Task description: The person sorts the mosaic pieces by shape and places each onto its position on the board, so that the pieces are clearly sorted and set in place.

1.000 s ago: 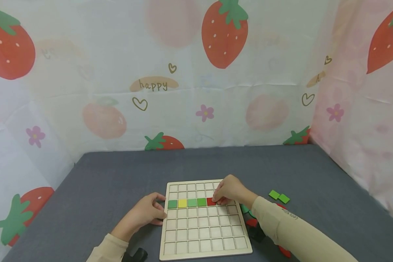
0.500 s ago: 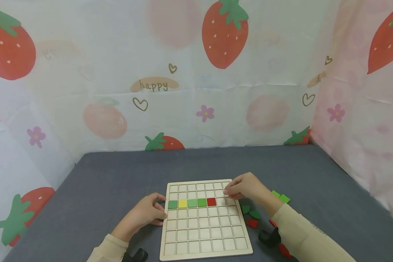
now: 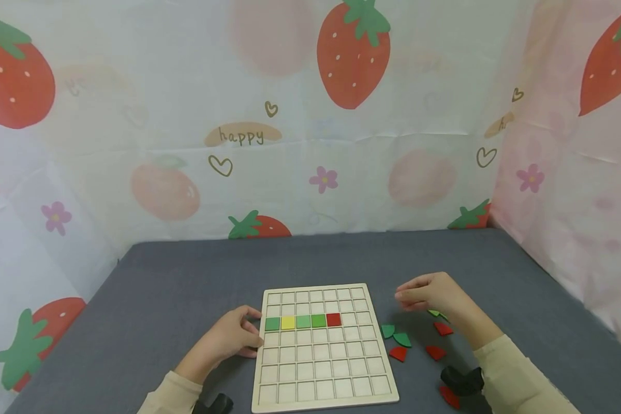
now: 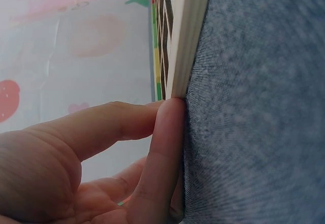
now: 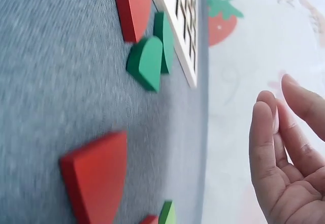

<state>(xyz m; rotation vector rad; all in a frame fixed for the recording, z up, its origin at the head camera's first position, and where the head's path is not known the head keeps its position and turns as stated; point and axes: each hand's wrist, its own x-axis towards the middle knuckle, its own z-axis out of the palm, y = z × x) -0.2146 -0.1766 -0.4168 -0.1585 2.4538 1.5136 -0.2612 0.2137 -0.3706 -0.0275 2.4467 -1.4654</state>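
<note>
A pale wooden grid board (image 3: 321, 368) lies on the grey cloth. One of its rows carries square tiles: a dark green tile (image 3: 272, 324), a yellow tile (image 3: 288, 322), two more greens and a red tile (image 3: 333, 319). My left hand (image 3: 233, 332) rests at the board's left edge, and in the left wrist view its fingertips touch the board's side (image 4: 185, 41). Off the board to the right, my right hand (image 3: 432, 292) hovers above the cloth. Its fingers are loosely bent with a gap to the thumb, and they hold nothing in the right wrist view.
Right of the board lie two dark green quarter-round pieces (image 3: 402, 340) and several red ones, such as a red piece (image 3: 436, 352). Light green pieces (image 3: 434, 313) are partly hidden behind the right hand. A strawberry-print curtain (image 3: 310, 190) stands behind the table.
My right hand has left the red tile on the board and moved right, past the board's edge, over the loose pieces. The left hand stays at the board's edge.
</note>
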